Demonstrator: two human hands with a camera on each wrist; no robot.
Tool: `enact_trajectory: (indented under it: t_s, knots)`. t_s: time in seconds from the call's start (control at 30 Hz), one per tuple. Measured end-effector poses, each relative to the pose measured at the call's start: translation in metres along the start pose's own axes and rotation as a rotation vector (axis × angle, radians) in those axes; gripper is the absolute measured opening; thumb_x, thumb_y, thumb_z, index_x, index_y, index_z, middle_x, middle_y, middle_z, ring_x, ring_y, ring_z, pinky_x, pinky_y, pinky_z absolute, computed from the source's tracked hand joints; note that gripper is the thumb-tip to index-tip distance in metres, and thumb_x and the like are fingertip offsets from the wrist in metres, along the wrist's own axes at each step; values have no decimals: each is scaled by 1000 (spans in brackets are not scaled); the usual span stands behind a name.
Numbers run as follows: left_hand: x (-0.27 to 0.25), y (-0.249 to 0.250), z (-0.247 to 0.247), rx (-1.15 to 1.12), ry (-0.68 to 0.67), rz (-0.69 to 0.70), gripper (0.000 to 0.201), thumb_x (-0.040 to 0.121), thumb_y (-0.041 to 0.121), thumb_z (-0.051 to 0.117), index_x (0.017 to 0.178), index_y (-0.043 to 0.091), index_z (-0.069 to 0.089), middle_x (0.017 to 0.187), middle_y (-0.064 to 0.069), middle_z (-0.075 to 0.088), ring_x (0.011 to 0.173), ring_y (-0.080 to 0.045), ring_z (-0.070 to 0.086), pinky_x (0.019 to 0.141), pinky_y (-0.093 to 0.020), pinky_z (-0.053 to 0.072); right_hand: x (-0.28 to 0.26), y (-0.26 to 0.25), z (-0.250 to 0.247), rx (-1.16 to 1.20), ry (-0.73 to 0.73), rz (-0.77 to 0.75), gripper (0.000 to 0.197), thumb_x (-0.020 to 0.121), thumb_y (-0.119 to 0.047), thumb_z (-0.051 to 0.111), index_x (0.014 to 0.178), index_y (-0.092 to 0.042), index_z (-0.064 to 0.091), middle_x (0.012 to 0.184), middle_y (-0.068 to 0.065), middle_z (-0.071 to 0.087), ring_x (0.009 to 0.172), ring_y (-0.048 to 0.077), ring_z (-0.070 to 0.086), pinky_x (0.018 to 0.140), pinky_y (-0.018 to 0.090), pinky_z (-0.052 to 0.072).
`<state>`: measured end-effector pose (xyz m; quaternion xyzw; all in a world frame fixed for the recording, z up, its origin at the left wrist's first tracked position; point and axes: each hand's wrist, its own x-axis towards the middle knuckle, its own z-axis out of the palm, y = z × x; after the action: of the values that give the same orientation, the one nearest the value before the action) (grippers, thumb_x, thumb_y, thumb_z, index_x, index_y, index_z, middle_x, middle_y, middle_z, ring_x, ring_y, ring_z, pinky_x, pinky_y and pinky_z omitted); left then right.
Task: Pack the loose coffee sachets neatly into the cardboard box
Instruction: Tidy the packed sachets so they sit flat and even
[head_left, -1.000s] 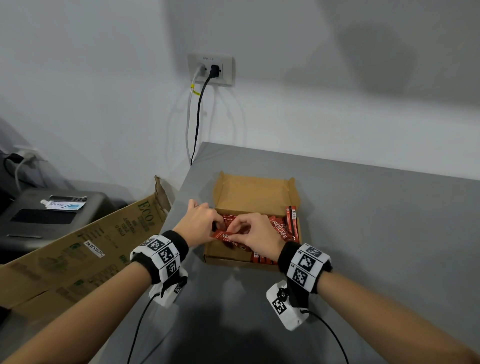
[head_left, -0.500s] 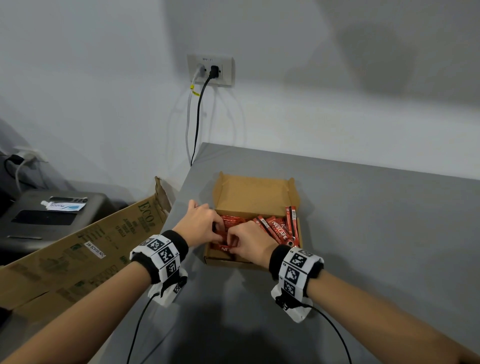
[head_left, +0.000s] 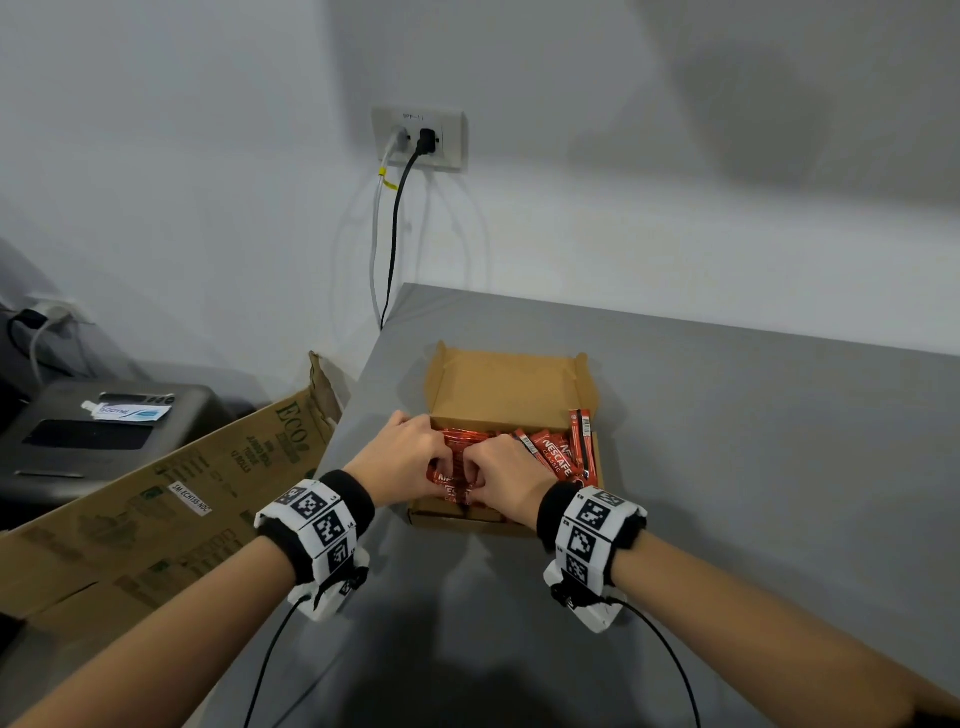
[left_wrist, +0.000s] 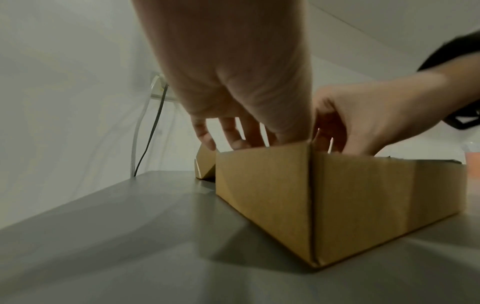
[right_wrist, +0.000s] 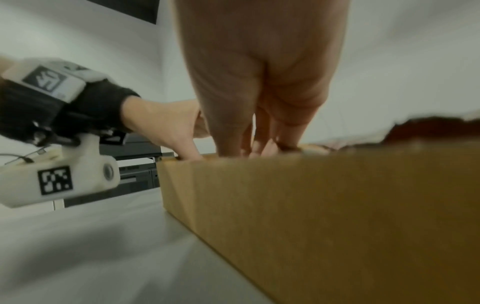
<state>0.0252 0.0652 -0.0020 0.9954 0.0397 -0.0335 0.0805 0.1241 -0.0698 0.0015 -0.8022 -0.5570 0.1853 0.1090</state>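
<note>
An open brown cardboard box (head_left: 511, 387) sits near the left edge of the grey table, its lid flap standing up at the back. Red coffee sachets (head_left: 553, 457) fill it, some leaning against the right wall. Over the left half of the box, my left hand (head_left: 415, 452) and right hand (head_left: 501, 467) meet, fingers curled and pinching a bundle of sachets (head_left: 451, 480) that lies low in the box. The left wrist view shows the box wall (left_wrist: 337, 201) with my left hand (left_wrist: 233, 133) reaching in over it. In the right wrist view my right hand (right_wrist: 259, 139) dips behind the box wall (right_wrist: 337, 205), which hides the sachets.
The grey table (head_left: 753, 467) stretches to the right of the box and toward me. A large flattened carton (head_left: 171, 499) leans against the table's left edge, beside a dark printer (head_left: 104, 431). A wall outlet (head_left: 418, 137) with two cables hangs behind the table.
My right hand has moved left and down toward my left hand. The bundle of sachets has gone lower into the left side of the box. The left hand has barely moved.
</note>
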Motion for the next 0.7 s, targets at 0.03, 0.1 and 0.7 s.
enact_trajectory:
  t_s: [0.03, 0.1, 0.7]
  knots:
    - [0, 0, 1, 5, 1, -9, 24, 83, 45, 60, 90, 24, 70, 96, 11, 64, 100, -11, 45, 81, -25, 22, -2, 1, -1, -33, -3, 1, 12, 81, -13, 66, 91, -7, 63, 99, 10, 65, 97, 27, 58, 83, 35, 46]
    - [1, -1, 3, 14, -9, -24, 21, 84, 43, 60, 90, 25, 69, 97, 11, 64, 101, -12, 44, 84, -27, 24, -7, 2, -3, -148, 0, -13, 12, 84, -14, 62, 94, -9, 62, 103, 10, 64, 99, 28, 57, 81, 34, 42]
    - [8, -4, 18, -31, 59, 13, 37, 81, 48, 62, 110, 26, 56, 112, 8, 53, 104, -10, 51, 90, -30, 27, -24, 24, -17, -88, 298, 101, 34, 97, -42, 39, 90, -16, 59, 83, -1, 64, 74, 15, 60, 70, 32, 51]
